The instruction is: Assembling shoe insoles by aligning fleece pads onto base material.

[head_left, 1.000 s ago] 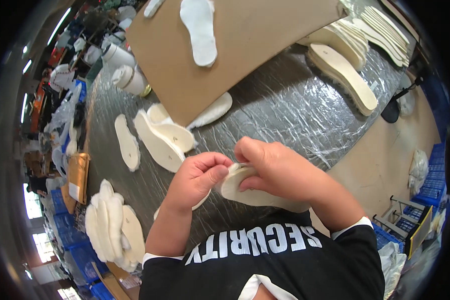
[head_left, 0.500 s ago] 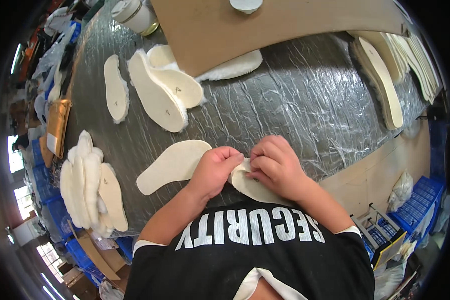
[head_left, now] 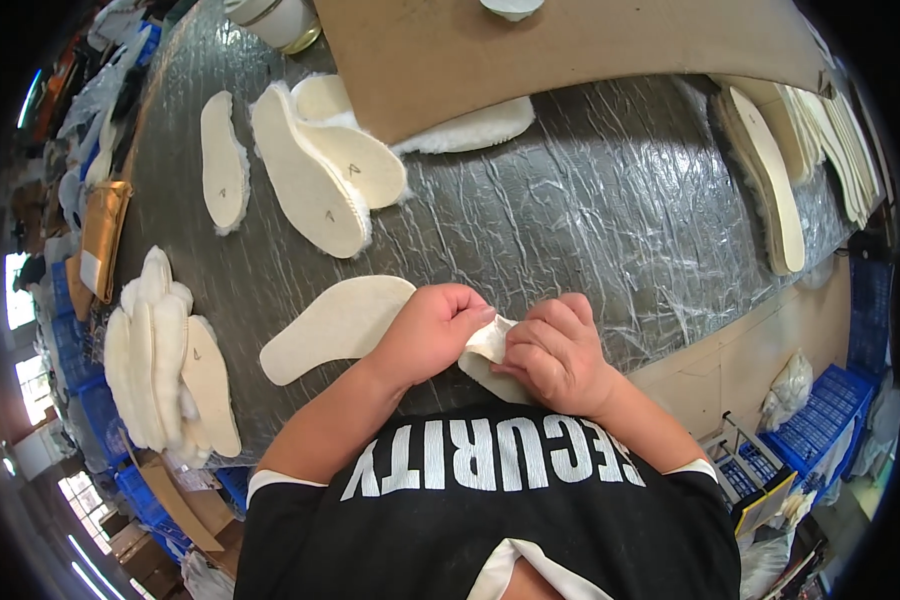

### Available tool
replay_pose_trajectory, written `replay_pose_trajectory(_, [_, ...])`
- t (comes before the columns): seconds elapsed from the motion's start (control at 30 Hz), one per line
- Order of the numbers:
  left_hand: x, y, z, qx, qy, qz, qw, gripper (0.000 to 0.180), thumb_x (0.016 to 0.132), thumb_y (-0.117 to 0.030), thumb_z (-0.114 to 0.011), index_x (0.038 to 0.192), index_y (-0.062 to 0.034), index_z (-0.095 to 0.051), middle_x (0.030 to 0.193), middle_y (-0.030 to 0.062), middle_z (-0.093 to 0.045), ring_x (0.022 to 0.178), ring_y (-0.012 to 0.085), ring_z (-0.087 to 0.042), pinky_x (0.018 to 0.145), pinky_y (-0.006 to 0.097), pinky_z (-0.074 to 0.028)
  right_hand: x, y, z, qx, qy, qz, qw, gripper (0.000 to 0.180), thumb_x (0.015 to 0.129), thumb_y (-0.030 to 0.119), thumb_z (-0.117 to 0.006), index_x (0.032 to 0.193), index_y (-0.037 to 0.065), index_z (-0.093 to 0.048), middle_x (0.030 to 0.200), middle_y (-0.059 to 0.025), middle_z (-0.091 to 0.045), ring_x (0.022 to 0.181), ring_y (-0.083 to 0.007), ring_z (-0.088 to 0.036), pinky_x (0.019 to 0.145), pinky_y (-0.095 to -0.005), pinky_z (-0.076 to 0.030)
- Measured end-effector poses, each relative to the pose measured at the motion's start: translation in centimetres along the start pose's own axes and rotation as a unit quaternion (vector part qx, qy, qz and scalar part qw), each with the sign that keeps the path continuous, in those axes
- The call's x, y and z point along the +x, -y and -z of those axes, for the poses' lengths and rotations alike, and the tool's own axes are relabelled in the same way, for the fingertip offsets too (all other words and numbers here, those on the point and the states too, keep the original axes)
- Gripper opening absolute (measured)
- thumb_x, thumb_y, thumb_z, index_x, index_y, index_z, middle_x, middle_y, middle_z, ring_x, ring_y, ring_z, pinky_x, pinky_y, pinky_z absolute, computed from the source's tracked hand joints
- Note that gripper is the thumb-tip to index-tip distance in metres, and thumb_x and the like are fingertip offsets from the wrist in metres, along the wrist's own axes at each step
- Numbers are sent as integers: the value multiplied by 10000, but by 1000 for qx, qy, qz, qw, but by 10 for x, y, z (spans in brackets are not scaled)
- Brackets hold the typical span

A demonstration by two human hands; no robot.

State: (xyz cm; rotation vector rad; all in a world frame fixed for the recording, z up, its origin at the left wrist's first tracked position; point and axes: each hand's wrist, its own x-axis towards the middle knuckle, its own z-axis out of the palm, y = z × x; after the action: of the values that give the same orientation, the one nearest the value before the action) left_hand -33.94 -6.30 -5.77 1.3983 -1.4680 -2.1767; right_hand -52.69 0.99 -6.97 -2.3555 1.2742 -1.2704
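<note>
Close to my body, a cream insole is pinched between both hands at its far end. My left hand is closed, thumb and fingertips on the edge. My right hand has its fingers curled and pressed onto the same end from the other side. Between the fingertips this end bends back and a whitish layer shows; the fingers cover part of it. A flat cream insole lies on the table beside my left hand, partly behind it.
Fleece-backed insoles lie farther off, with a single insole left of them. A fluffy insole pile sits at the left. More insoles stand at the far right. A cardboard sheet covers the table's far side.
The insole's end is bent open wider, with more whitish layer showing between my hands. My right hand has shifted slightly down and away from the left. The view has shifted a little.
</note>
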Motion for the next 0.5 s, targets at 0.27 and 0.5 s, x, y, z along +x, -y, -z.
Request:
replay_pose_trajectory(0.27, [-5,-25,7,64,81,-33,994,142,928,-107,-606,938,12,-684,839,9,-662,769,64,-582,652,242,-473,-3,1,0,-48,-7,34,998,138,702,206,-656,804,124,-612,865,6,-620,763,-165,-566,710,-340,-377])
replay_pose_trajectory(0.5, [2,-16,-3,178,10,-57,982,121,905,-92,-628,924,14,-682,856,27,-662,751,67,-580,661,243,-474,-7,-1,-1,-33,-2,42,999,128,699,189,-635,807,121,-635,867,-1,-623,761,-173,-567,720,-344,-382])
